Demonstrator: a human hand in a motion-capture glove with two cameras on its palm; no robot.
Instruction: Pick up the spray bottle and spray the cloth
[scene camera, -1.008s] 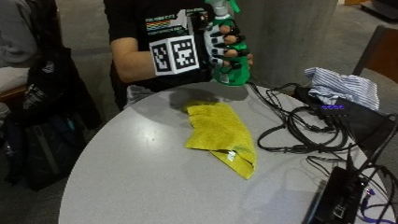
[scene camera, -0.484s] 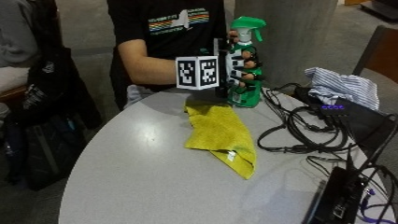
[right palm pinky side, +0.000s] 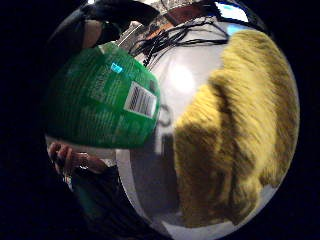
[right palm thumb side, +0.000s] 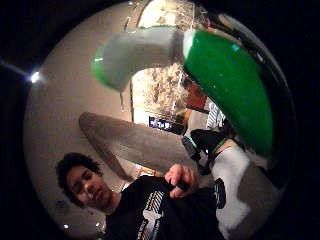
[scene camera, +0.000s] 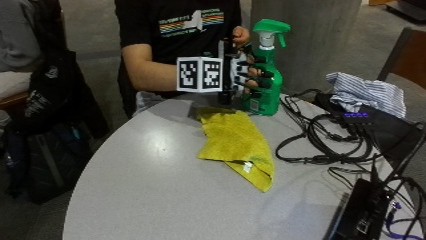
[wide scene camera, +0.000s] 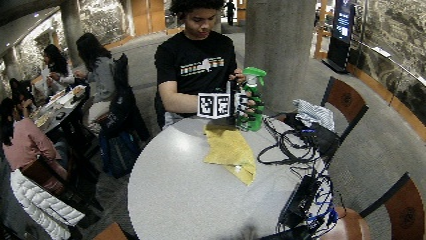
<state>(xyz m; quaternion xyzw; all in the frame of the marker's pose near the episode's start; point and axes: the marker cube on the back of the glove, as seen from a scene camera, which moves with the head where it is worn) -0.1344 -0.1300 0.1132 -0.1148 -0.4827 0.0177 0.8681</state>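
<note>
A green spray bottle (scene camera: 267, 87) with a white neck and green trigger head stands upright at the table's far edge. Its base is at or just above the tabletop (scene camera: 153, 165); I cannot tell which. My gloved right hand (scene camera: 247, 75) grips the bottle's body from the side, fingers curled round it. The yellow cloth (scene camera: 237, 145) lies crumpled on the table just in front of the bottle. The palm views show the green bottle (right palm pinky side: 100, 102) close by, its white trigger (right palm thumb side: 140, 50), and the cloth (right palm pinky side: 235, 135) below. The person's bare hand (scene camera: 239, 35) hovers behind the bottle's top.
Black cables (scene camera: 326, 140) loop over the table's right side beside a dark box (scene camera: 376, 127) and a striped cloth (scene camera: 369, 92). A black device (scene camera: 363, 212) lies at the near right edge. A grey pillar (scene camera: 306, 40) stands behind the table.
The hand has carried the bottle a little to the right and down, from tilted in the air to upright at the table. The cloth has not moved.
</note>
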